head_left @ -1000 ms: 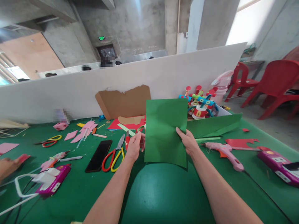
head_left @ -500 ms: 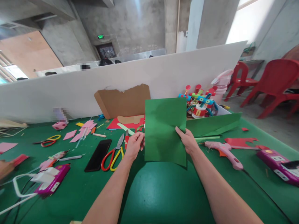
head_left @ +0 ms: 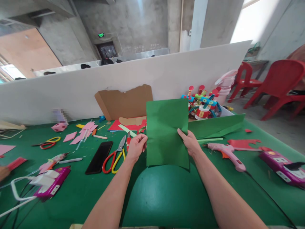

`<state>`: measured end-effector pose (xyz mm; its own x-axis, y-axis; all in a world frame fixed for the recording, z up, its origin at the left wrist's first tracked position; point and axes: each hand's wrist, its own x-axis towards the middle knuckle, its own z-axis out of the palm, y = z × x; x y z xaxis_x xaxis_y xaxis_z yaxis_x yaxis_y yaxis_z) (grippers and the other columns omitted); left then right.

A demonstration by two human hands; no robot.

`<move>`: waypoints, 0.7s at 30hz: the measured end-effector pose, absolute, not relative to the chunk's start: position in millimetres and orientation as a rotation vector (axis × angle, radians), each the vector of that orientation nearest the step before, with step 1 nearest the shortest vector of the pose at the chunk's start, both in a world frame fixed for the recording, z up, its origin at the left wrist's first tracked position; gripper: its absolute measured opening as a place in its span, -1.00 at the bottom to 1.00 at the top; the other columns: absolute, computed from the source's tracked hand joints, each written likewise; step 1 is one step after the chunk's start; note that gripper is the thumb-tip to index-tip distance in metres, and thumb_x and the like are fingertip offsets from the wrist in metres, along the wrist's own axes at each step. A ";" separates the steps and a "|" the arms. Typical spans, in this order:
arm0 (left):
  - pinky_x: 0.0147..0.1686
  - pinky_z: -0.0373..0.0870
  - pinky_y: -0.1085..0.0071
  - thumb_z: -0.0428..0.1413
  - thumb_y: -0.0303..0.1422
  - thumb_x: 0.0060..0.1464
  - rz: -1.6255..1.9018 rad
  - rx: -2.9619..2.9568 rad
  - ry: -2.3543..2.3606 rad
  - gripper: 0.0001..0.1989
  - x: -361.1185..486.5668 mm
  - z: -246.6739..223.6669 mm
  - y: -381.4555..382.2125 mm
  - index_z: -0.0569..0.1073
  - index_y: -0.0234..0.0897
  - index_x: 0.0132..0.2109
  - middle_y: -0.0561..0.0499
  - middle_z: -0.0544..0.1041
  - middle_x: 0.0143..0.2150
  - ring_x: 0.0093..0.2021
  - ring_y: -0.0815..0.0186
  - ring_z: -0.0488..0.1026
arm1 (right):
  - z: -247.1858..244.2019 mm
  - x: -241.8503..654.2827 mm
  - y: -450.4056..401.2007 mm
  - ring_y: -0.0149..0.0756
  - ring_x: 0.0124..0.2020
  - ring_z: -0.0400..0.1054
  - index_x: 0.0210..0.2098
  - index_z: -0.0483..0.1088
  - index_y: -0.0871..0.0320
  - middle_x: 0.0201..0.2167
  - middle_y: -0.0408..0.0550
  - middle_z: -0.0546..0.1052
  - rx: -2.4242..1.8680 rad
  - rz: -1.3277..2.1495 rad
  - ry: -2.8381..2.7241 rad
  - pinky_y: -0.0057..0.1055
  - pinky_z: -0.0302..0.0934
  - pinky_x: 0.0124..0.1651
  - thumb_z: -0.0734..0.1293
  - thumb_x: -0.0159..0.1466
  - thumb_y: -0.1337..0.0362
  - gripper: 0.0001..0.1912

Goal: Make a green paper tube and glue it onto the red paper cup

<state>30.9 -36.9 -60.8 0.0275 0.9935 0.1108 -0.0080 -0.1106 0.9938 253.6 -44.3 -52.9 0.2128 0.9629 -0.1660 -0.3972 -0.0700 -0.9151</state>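
A green sheet of paper [head_left: 166,133] is held upright above the green table. My right hand [head_left: 190,141] grips its right edge, thumb on the near face and fingers behind. At the left edge of the sheet is my left hand [head_left: 137,147], its fingers pinched together; the fingertips meet the paper's edge. Left of that hand lie scissors [head_left: 116,156] with red and yellow handles, and a black phone [head_left: 99,158]. The sheet partly hides red paper and a cardboard piece behind it.
A pink glue gun [head_left: 226,154] and purple power strip [head_left: 283,167] lie right. Colourful figures [head_left: 203,106] stand in a box behind. Left are another power strip [head_left: 53,184], pink paper scraps [head_left: 83,132] and another person's hand [head_left: 4,172]. A white partition [head_left: 71,92] runs behind.
The view has shifted slightly. Both hands keep nearly the same hold on the green sheet, which has barely moved. The other person's hand at the left has shifted slightly left.
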 end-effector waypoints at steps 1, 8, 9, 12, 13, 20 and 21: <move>-0.77 0.04 0.61 0.25 -0.07 -0.16 1.272 1.293 1.126 -0.63 31.0 -59.8 -37.0 0.35 -0.27 -0.52 0.20 0.26 -0.71 -0.74 0.54 0.16 | -52.2 254.1 -44.4 -0.08 -0.26 0.55 -0.26 0.53 0.11 -0.45 -0.10 0.64 -1.107 1.272 -0.675 -0.25 0.46 -0.22 0.51 -0.05 0.12 -0.63; -0.75 0.09 0.59 0.21 0.03 -0.13 1.263 1.239 1.083 -0.56 32.1 -53.6 -39.7 0.42 -0.28 -0.33 0.15 0.36 -0.57 -0.65 0.49 0.28 | -50.9 250.8 -47.5 -0.09 -0.30 0.54 -0.29 0.53 0.12 -0.46 -0.09 0.63 -1.095 1.300 -0.680 -0.24 0.45 -0.23 0.51 -0.04 0.12 -0.66; -0.74 0.07 0.59 0.23 0.01 -0.14 1.241 1.244 1.071 -0.57 32.1 -53.5 -40.2 0.42 -0.28 -0.32 0.17 0.35 -0.59 -0.67 0.51 0.25 | -51.7 249.9 -47.4 -0.09 -0.29 0.54 -0.29 0.53 0.12 -0.45 -0.08 0.63 -1.090 1.319 -0.716 -0.23 0.45 -0.23 0.50 -0.05 0.10 -0.65; -0.73 0.03 0.57 0.27 -0.07 -0.15 1.228 1.225 1.061 -0.62 30.6 -54.4 -40.6 0.42 -0.29 -0.36 0.20 0.34 -0.63 -0.70 0.53 0.16 | -51.8 250.6 -46.6 -0.11 -0.20 0.51 -0.23 0.51 0.13 -0.35 -0.05 0.63 -1.061 1.214 -0.882 -0.22 0.40 -0.13 0.47 0.00 0.03 -0.59; -0.72 0.04 0.57 0.28 -0.08 -0.15 1.268 1.196 1.062 -0.63 29.9 -54.8 -40.1 0.39 -0.29 -0.40 0.20 0.33 -0.64 -0.69 0.53 0.16 | -50.3 251.6 -46.9 -0.12 -0.15 0.49 -0.18 0.49 0.12 -0.27 -0.03 0.63 -1.072 1.064 -0.937 -0.22 0.36 -0.07 0.44 0.04 0.02 -0.58; -0.64 0.12 0.57 0.29 -0.05 -0.19 1.475 0.947 1.028 -0.53 40.8 -55.3 -40.1 0.20 -0.24 -0.49 0.25 0.24 -0.64 -0.64 0.53 0.20 | -38.9 226.5 -71.3 -0.18 -0.19 0.36 -0.32 0.47 0.07 -0.33 -0.03 0.56 -1.167 -0.080 -1.547 -0.18 0.14 0.01 0.28 0.30 0.22 -0.86; -0.64 0.13 0.57 0.30 -0.05 -0.21 1.463 0.896 1.004 -0.53 45.0 -54.8 -42.0 0.22 -0.24 -0.48 0.25 0.24 -0.64 -0.63 0.53 0.20 | -40.7 217.1 -75.0 -0.22 -0.26 0.36 -0.35 0.46 0.07 -0.38 -0.07 0.56 -1.122 -0.060 -1.673 -0.23 0.15 -0.05 0.26 0.32 0.25 -0.83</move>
<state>45.0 -42.0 -54.8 -0.1199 0.9928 0.0043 -0.3531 -0.0467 0.9344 217.1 -75.0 -40.7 0.0131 0.6341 0.7731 0.6882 0.5553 -0.4670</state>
